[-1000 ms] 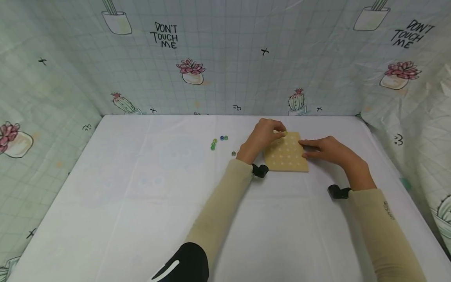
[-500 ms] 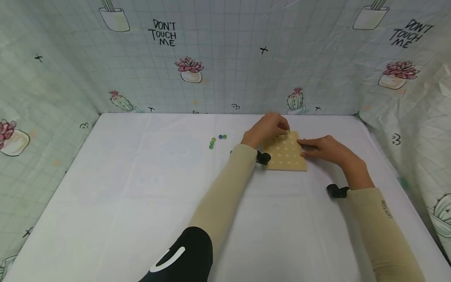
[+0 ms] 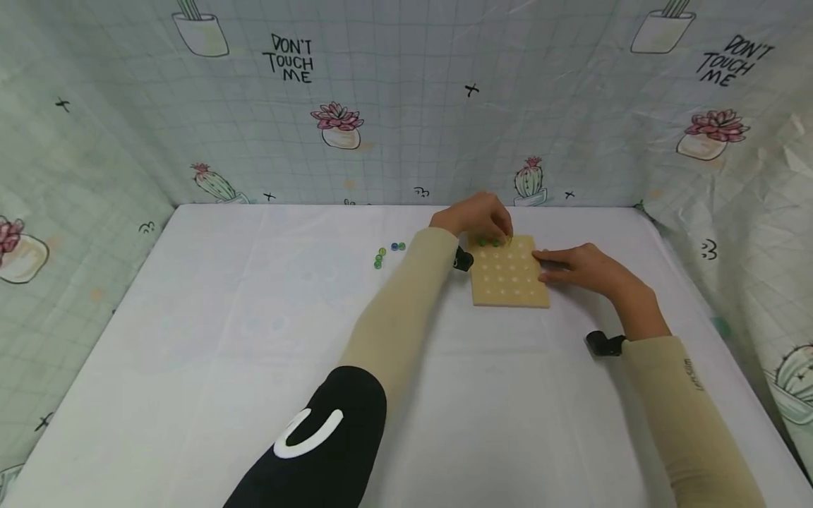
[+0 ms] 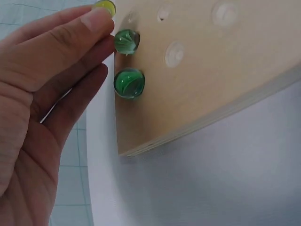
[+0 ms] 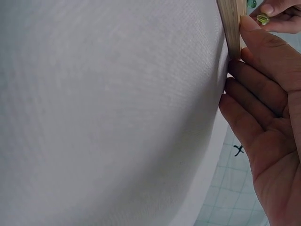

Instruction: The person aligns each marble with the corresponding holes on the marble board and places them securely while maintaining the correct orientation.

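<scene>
My left hand [image 3: 478, 214] pinches a yellow marble [image 4: 106, 6] between thumb and finger over the far side of a square wooden board [image 3: 508, 279] with shallow round hollows. Beside that marble, two green marbles sit on the board's far row; the left wrist view gives the nearer green marble [image 4: 129, 84] closely. At the board's right edge, my right hand [image 3: 593, 269] touches the side with thumb and forefinger. In the right wrist view its thumb [image 5: 270, 42] rests against the board's edge [image 5: 230, 26], and the other fingers lie loosely bent below.
Left of the board, several loose marbles lie on the white tabletop [image 3: 286, 310]: yellow-green marbles [image 3: 379, 257] and a blue marble [image 3: 394, 246] touching a green one. A printed cloth [image 3: 406, 106] rises behind the table. Black cameras sit on both wrists.
My left hand has shifted toward the table's back, uncovering two green marbles on the board. Its forearm now hides a grey marble seen earlier. The right hand stays at the board's edge.
</scene>
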Tool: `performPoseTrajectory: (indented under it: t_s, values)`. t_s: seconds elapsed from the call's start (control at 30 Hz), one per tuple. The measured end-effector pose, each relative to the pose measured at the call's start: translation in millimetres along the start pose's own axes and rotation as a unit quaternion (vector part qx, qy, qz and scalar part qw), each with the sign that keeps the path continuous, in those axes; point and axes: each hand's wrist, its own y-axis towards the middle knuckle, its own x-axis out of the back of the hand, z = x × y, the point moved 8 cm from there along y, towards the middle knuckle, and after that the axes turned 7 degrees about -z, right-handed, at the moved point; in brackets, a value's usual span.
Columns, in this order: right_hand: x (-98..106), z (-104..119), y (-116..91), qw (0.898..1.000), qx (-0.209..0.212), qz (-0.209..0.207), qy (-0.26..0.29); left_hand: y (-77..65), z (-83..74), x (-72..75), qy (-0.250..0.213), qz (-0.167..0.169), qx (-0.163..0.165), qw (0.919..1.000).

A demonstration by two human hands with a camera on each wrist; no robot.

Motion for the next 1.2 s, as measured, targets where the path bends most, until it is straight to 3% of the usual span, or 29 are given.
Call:
performPoseTrajectory:
  t_s: [0.47, 1.2]
  values:
    - [1, 2, -2, 1.0, -0.003, 0.004, 0.001, 10.7, -7.1, -6.0, 0.051, 0.019, -0.048, 0.9973]
    - [2, 2, 0, 1.0, -0.003, 0.0, 0.01, 4.3, -16.1, -8.7, 0.083, 0.005, -0.043, 0.9956]
